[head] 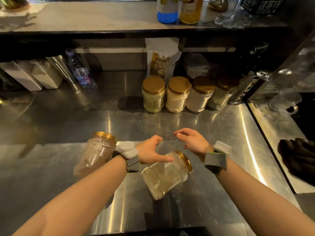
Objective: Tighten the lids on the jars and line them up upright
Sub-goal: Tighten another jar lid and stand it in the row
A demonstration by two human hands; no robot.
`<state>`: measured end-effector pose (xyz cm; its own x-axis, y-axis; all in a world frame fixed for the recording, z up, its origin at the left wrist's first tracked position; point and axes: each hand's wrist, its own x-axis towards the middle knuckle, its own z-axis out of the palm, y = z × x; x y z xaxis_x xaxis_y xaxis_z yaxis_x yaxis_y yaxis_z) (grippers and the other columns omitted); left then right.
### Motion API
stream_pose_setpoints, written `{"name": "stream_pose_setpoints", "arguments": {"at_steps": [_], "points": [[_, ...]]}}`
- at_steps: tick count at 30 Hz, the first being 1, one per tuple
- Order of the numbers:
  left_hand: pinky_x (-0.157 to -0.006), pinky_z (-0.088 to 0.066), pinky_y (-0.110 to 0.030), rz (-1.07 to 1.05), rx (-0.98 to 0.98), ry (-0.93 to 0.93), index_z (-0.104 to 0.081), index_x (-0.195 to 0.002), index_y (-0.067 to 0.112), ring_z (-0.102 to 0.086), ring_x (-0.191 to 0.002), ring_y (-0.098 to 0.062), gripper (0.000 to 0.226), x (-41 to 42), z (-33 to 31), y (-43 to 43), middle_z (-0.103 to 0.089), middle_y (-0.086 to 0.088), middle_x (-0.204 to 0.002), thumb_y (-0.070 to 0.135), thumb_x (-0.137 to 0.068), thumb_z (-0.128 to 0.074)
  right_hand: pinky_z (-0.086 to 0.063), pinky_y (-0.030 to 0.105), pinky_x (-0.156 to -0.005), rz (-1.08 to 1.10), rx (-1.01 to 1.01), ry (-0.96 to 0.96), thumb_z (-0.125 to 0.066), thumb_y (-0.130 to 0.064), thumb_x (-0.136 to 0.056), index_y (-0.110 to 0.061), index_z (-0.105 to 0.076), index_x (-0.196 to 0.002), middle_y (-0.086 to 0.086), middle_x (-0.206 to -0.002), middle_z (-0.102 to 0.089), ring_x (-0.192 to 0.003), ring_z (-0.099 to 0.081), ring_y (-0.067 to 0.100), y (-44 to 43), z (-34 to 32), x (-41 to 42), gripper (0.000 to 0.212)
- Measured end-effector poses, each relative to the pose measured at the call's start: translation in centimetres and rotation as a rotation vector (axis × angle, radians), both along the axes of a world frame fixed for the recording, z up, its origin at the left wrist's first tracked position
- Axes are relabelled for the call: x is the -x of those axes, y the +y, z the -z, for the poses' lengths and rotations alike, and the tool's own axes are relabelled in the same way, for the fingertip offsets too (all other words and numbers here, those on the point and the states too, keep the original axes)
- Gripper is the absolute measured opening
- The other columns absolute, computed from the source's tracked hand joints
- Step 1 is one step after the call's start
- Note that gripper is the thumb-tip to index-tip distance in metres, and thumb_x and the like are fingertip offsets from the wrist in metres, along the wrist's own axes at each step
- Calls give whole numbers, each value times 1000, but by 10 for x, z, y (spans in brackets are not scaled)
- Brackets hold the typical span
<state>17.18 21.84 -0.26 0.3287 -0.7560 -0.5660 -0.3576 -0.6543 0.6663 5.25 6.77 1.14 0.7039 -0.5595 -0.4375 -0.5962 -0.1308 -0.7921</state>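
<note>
One tipped jar (pixel 166 174) lies partly behind the open left hand (pixel 151 151).

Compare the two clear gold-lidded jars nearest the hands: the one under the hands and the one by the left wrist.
The clear jar under the hands lies tipped over on the steel counter, its gold lid pointing up and to the right; the clear jar by the left wrist looks roughly upright, lid on top. The first shows pale residue inside, the second brownish. Neither hand, left hand or right hand, grips either jar. Both are clear, nearly empty and gold-lidded.
</note>
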Motion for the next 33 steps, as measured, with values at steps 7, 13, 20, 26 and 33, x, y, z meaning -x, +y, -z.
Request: {"name": "stream_pose_setpoints", "arguments": {"at_steps": [7,13,20,26,33], "points": [[-98,-38,-25,73,-227,-16,-23,-149,19,-43,-132,-19,135,25,10,8,-40,1,-148,69,-38,-83,-44,37,-96,-3,16,115,-51,-24,-97,-11,-65,-117,1,-107,-60,-100,-53,15,3,16,46,28],[-84,-48,-27,65,-272,-90,-44,-130,22,-57,-97,-11,126,44,21,8,-60,11,-113,77,-22,-79,-47,42,-99,-35,14,166,-49,-27,-98,-11,-63,-117,5,-114,-62,-107,-56,21,8,20,62,29],[-85,-54,-36,105,-315,-277,-45,-123,21,-61,-94,-19,118,59,24,2,-62,4,-108,76,-24,-77,-46,42,-101,-79,40,140,-48,-24,-99,-10,-62,-120,7,-119,-62,-109,-56,21,5,13,76,30],[-57,-40,-17,5,-89,-284,-37,-110,29,-51,-78,-6,98,61,16,0,-50,18,-89,60,-31,-87,-47,33,-94,-135,116,-16,-50,-27,-98,-15,-60,-121,1,-112,-62,-106,-58,17,-7,-2,79,28],[-80,-57,-36,-75,161,-312,-29,-118,41,-59,-96,-11,104,61,14,-2,-57,13,-106,59,-33,-85,-38,29,-103,-495,254,-108,-69,-71,-64,-39,-27,-145,-10,-147,-37,-132,-39,11,-34,-31,79,97]]}}
